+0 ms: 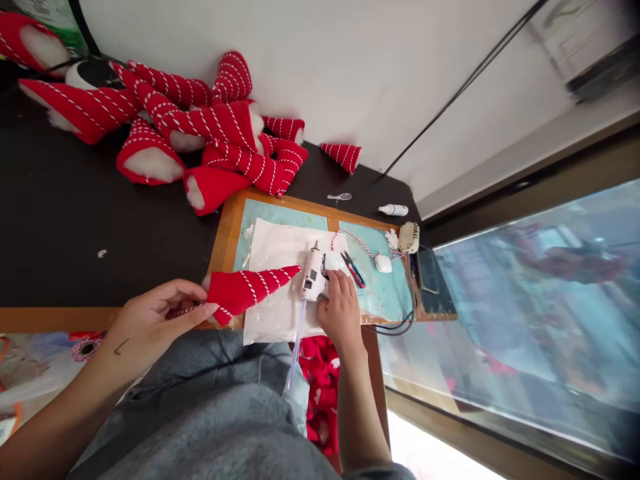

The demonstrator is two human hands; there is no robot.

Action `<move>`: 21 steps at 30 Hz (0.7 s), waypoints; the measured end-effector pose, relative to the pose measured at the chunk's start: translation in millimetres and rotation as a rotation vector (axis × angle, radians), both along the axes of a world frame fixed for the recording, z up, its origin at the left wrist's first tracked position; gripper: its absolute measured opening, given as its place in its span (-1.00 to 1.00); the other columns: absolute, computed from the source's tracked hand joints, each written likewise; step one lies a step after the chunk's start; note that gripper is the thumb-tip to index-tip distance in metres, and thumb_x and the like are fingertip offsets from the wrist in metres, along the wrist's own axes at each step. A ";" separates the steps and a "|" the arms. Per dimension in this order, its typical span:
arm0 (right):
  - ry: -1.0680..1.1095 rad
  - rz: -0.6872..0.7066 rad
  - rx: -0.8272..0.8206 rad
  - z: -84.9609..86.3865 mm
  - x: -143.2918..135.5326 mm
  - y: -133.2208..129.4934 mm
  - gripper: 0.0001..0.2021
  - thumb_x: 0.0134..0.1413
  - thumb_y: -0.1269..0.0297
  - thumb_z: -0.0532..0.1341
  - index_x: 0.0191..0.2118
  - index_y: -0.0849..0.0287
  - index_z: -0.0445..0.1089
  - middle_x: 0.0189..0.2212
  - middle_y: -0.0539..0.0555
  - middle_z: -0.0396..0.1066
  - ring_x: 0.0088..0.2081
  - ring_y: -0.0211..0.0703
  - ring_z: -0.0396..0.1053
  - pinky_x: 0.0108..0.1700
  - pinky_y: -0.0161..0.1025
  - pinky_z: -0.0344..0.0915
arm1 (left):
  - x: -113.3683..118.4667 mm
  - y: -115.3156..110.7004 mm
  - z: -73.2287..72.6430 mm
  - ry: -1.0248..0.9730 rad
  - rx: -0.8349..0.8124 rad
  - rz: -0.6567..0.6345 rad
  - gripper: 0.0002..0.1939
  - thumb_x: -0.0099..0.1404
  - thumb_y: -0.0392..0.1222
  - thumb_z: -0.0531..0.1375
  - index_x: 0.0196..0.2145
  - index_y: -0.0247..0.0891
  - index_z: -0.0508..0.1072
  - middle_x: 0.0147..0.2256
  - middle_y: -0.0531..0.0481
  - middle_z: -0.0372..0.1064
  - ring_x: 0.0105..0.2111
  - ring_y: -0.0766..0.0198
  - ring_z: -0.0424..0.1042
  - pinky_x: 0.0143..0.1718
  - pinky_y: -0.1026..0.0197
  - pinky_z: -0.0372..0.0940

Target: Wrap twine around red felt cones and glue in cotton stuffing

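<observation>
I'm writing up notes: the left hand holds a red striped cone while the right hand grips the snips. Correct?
Not the snips: the head view shows the right hand on the white glue gun. The left hand does hold the red striped cone.

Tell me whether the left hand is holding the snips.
No, the left hand holds a red striped cone, and the snips lie beside the glue gun.

Red stuffed cone hat point(245, 288), white-corded: one, in left hand point(167, 317). Glue gun point(313, 275), white: one, right hand point(341, 305) at grip. Thread snips point(353, 269): one pair, just right.
</observation>
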State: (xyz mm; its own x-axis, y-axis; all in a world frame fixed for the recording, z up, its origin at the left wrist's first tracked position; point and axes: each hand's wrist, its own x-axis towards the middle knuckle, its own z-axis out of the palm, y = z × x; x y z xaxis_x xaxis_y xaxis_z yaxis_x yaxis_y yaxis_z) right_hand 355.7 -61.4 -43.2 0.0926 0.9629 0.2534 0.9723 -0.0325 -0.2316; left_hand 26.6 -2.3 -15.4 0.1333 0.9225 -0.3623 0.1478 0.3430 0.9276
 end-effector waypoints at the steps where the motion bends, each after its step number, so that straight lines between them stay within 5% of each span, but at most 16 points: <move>1: 0.002 0.000 -0.007 1.6 0.8 1.2 -0.31 0.00 0.55 0.08 0.32 0.36 0.30 0.23 0.41 0.41 0.36 0.26 0.26 0.44 0.33 0.18 | 1.5 2.0 1.0 -0.005 0.005 -0.002 -0.64 0.06 0.03 0.51 -0.30 -0.20 0.55 -0.37 0.05 0.57 -0.36 0.23 0.49 -0.33 0.27 0.37; 6: 0.038 0.069 -0.014 11.1 15.9 -3.2 -0.26 -0.01 0.54 0.09 0.37 0.30 0.23 0.32 0.35 0.33 0.40 0.20 0.21 0.45 0.25 0.17 | 4.7 10.5 3.7 0.016 0.018 -0.011 -0.65 0.06 0.01 0.51 -0.29 -0.18 0.55 -0.35 0.04 0.58 -0.32 0.20 0.49 -0.31 0.26 0.39; 9: 0.003 -0.064 0.028 16.0 40.9 -0.3 -0.36 0.15 0.55 0.02 0.37 0.29 0.20 0.32 0.37 0.31 0.35 0.15 0.27 0.38 0.20 0.26 | 8.6 13.5 7.1 0.013 0.032 -0.010 -0.65 0.03 -0.01 0.52 -0.32 -0.20 0.55 -0.35 0.02 0.58 -0.32 0.20 0.49 -0.33 0.26 0.39; 12: -0.084 -0.238 -0.007 15.3 69.9 12.1 -0.58 0.33 0.42 0.07 0.26 0.35 0.29 0.19 0.48 0.38 0.23 0.28 0.33 0.25 0.24 0.32 | 13.5 15.3 10.2 -0.029 0.040 -0.022 -0.64 -0.01 -0.01 0.53 -0.36 -0.23 0.54 -0.38 0.04 0.56 -0.36 0.24 0.48 -0.34 0.29 0.38; 15: -0.078 -0.266 -0.072 8.9 89.5 27.4 -0.75 0.32 0.32 0.20 0.05 0.29 0.39 0.03 0.44 0.46 0.12 0.31 0.39 0.16 0.19 0.36 | 13.8 16.3 9.3 -0.021 0.074 -0.054 -0.62 0.03 0.02 0.52 -0.34 -0.24 0.53 -0.38 0.02 0.56 -0.37 0.24 0.49 -0.31 0.27 0.40; 21: -0.003 -0.343 -0.114 3.6 92.2 41.4 -0.92 0.33 0.31 0.20 -0.15 0.19 0.32 -0.07 0.40 0.46 -0.03 0.23 0.49 0.01 0.03 0.38 | -2.6 13.0 8.4 0.114 0.205 -0.172 -0.68 0.27 0.08 0.39 -0.19 -0.21 0.54 -0.25 0.00 0.58 -0.22 0.14 0.53 -0.18 0.21 0.41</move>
State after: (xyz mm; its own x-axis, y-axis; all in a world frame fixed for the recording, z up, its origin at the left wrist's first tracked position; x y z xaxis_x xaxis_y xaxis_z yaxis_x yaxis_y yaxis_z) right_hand 447.9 -20.0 -39.6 0.4146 0.8980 0.1473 0.9010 -0.3824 -0.2049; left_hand 24.0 10.7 -7.0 0.2630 0.9454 -0.1925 0.2946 0.1113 0.9491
